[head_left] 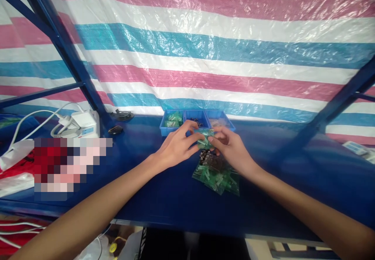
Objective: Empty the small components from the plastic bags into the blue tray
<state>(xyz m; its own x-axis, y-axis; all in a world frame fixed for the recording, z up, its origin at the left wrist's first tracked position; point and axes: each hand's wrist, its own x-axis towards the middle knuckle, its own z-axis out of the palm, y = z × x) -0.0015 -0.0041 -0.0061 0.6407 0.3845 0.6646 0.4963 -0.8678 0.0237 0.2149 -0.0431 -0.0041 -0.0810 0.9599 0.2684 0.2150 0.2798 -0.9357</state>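
Hands [179,143] at small green packet [204,140]; lettering [143,239] on trousers [168,244] unreadable

Both my hands meet in front of me, fingertips nearly together.
From my end of the feed, my bare left forearm [108,197] slants up from the lower left corner and my bare right forearm [295,199] from the lower right, closing inward like a wedge. I have the left hand [181,140] back upward, its wrist [154,162] close to straight, fingers [191,125] curved and a little spread, pointing across to the right. My right hand [230,144] faces it, fingers bent in, the thumb [216,144] reaching left toward the index finger in a pinch. The left fingertips are partly hidden, so I can't read how firmly they press.
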